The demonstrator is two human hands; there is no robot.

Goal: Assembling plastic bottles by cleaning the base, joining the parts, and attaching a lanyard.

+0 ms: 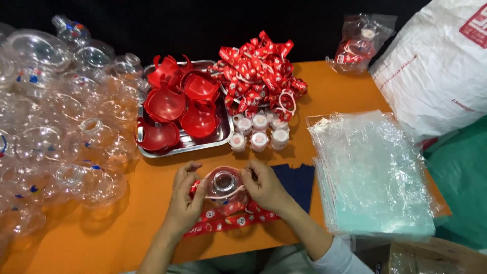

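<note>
Left hand [185, 199]: we are pinching the left side of the clear bottle [223, 183], fingers closed on it and the red strap [231, 219].
Right hand [264, 186]: we are gripping the bottle's right side, fingertips closed at its neck.
Bottle: we are holding it between both hands, just above the orange table [127, 233].
Strap: it is trailing below our grip.
Beyond the grip: steel tray [223, 133] with red bases [175, 109], white caps [258, 133], strap pile [258, 71].
Left of the grip: empty bottles [56, 116].
Right of the grip: plastic bags [373, 172].
</note>
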